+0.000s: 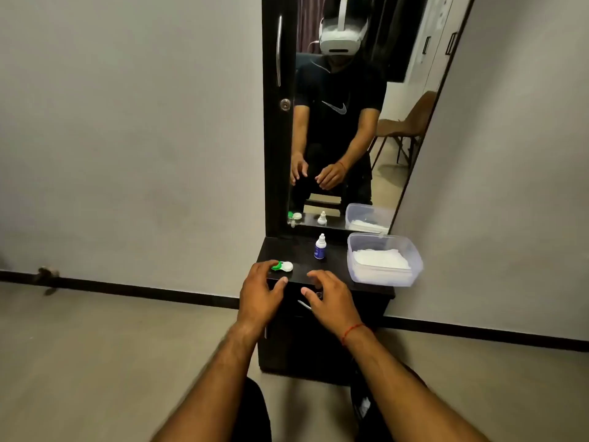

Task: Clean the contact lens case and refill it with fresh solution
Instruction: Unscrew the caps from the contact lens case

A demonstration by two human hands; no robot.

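A contact lens case point(283, 266) with one green cap and one white cap lies at the front left of a small dark dresser top point(331, 269). A small solution bottle point(320, 247), white with a blue label, stands upright behind the middle. My left hand point(261, 295) hovers just in front of the case with fingers spread, its fingertips close to the green cap and holding nothing. My right hand point(331, 301) floats over the front edge of the top, fingers apart and empty.
A clear plastic tub point(384, 260) with white tissues sits at the right of the top. A tall mirror point(344, 122) stands behind, reflecting a seated person. Grey walls flank the dresser. A drawer handle point(304, 304) shows below my right hand.
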